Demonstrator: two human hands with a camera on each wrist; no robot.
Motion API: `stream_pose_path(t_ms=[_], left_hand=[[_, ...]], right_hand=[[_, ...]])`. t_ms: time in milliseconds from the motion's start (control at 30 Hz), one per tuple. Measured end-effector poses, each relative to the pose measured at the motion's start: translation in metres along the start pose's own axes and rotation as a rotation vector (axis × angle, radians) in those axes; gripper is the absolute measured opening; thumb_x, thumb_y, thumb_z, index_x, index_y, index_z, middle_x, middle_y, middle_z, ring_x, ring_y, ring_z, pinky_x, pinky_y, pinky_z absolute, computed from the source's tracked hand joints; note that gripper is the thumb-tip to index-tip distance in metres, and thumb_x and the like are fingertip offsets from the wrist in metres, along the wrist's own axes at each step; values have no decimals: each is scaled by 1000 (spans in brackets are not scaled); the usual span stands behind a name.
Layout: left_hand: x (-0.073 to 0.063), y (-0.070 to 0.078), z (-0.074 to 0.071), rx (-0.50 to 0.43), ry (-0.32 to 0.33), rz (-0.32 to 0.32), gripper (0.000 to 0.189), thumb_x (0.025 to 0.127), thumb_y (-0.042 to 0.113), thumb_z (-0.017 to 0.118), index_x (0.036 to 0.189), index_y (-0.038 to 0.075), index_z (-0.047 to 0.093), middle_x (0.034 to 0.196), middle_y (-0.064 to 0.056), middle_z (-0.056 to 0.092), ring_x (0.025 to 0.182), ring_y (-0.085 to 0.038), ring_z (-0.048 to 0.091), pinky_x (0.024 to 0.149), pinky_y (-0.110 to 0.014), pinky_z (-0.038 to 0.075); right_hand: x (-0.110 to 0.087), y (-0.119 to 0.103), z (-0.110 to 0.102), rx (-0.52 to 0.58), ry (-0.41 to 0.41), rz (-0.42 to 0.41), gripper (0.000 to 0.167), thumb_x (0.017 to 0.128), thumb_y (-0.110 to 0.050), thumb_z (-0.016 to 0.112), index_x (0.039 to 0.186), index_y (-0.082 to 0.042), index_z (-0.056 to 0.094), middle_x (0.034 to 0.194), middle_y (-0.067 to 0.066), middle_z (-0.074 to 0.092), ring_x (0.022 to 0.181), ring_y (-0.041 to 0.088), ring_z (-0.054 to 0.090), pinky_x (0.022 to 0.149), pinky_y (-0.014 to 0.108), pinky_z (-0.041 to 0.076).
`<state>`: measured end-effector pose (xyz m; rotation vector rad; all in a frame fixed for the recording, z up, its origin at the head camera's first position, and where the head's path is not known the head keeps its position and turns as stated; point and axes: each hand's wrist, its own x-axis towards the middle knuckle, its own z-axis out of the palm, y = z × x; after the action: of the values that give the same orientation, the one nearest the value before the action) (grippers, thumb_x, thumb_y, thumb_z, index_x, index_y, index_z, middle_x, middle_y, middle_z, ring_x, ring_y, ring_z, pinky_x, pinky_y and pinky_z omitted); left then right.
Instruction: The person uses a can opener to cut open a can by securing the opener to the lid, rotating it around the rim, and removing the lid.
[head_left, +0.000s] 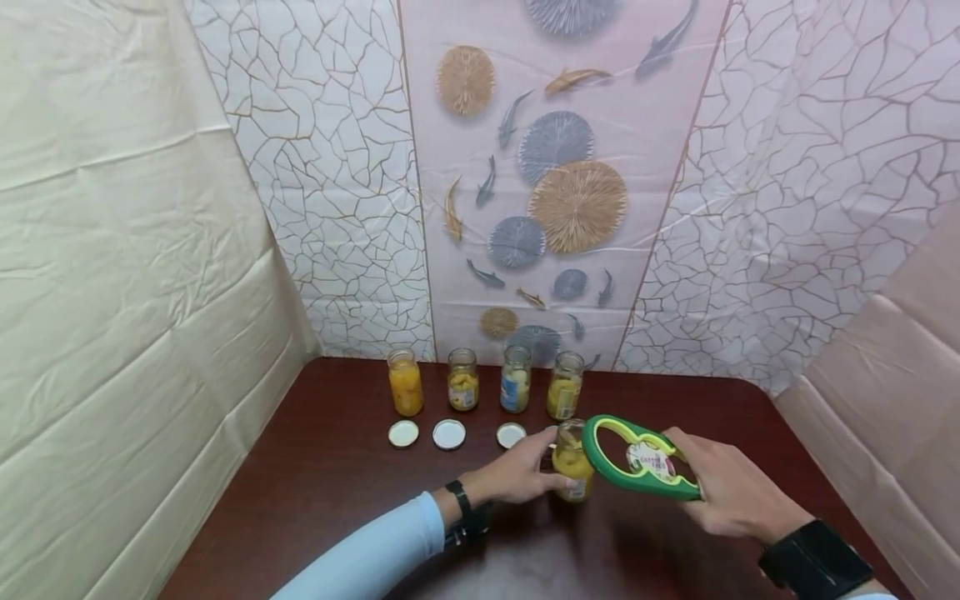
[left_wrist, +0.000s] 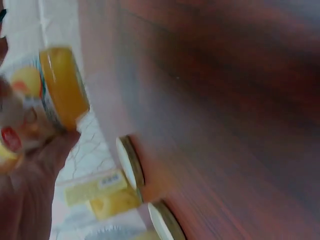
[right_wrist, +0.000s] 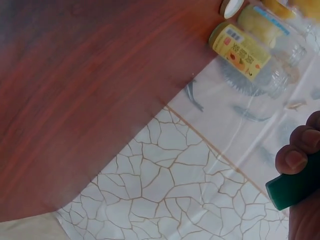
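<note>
My left hand (head_left: 525,468) grips a glass jar (head_left: 572,463) of yellow fruit around its side. In the left wrist view this labelled jar (left_wrist: 65,87) appears raised off the table, and its upper part is out of frame. My right hand (head_left: 723,483) holds a green jar opener (head_left: 630,477) with lime-edged round holes by one end, its other end close beside the jar. The right wrist view catches only curled fingers (right_wrist: 292,159) and a piece of the opener (right_wrist: 290,190).
Behind stand open jars: one of orange fruit (head_left: 406,385), then three paler ones (head_left: 462,383), (head_left: 515,385), (head_left: 565,388). White-faced lids (head_left: 403,433), (head_left: 449,434), (head_left: 511,435) lie before them on the dark red table (head_left: 315,492). A patterned cloth (head_left: 360,167) hangs behind.
</note>
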<state>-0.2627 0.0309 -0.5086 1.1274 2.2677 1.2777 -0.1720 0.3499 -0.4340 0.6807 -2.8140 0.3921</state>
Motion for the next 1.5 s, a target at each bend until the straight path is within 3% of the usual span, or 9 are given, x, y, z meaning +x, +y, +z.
stream_pose_path(t_ms=[167,333,600,667,867,1000,1233,1333,1500], left_hand=[[36,1,13,134,112,-29,52,104,40,70,148,20,51,137,0,65,126,-9,63,101,-25,55],[71,-3,20,156,178,-87,54,103,41,72,146,14,52,126,-3,65,112,-10,62,90,-24,53],[123,-49,47,200,331,-88,67,101,44,74,153,13,48,131,-3,65,114,-14,63,88,-33,56],[134,-48,50,195,356,-126,67,102,43,73,155,12,46,136,-5,65,118,-17,64,90,-34,57],[149,-21,47,64,405,-307,71,102,29,76,161,10,42,153,-12,60,134,-27,64,99,-40,60],[161,-31,56,45,451,-377,71,103,28,74,162,12,38,153,-13,60,135,-29,64,100,-42,60],[178,-49,62,18,438,-456,80,103,31,75,167,13,30,157,-15,57,139,-33,61,104,-43,58],[181,-58,65,71,390,-471,87,103,33,74,169,9,23,164,-18,50,144,-35,57,110,-44,56],[166,-67,66,262,310,-419,92,100,29,73,169,2,20,159,-21,53,125,-30,68,91,-34,60]], right_hand=[[-7,-2,6,15,-21,15,64,71,-23,88,126,-24,57,94,-20,57,82,-5,53,66,20,45],[-11,-3,10,2,-18,34,64,70,-25,89,126,-22,57,94,-20,58,83,-8,51,67,20,46],[-15,-1,12,4,-36,67,65,72,-29,89,128,-21,57,97,-18,60,85,-3,56,68,22,47],[-15,0,12,4,-36,70,65,73,-29,89,128,-21,57,98,-18,61,86,-2,57,68,22,48],[-16,3,13,-17,-48,84,66,74,-30,88,130,-18,57,101,-14,63,87,0,58,68,23,49],[-16,2,14,-11,-68,86,66,74,-30,88,131,-18,56,102,-13,64,88,0,58,69,23,49],[-13,4,17,3,-84,81,67,74,-30,88,132,-18,56,103,-13,65,88,-1,57,69,23,49],[-12,4,19,2,-76,91,66,74,-29,88,131,-20,56,100,-14,64,86,-2,56,69,23,48],[-9,4,22,-7,-64,97,64,74,-27,87,129,-19,57,98,-15,62,84,-4,54,68,22,47]])
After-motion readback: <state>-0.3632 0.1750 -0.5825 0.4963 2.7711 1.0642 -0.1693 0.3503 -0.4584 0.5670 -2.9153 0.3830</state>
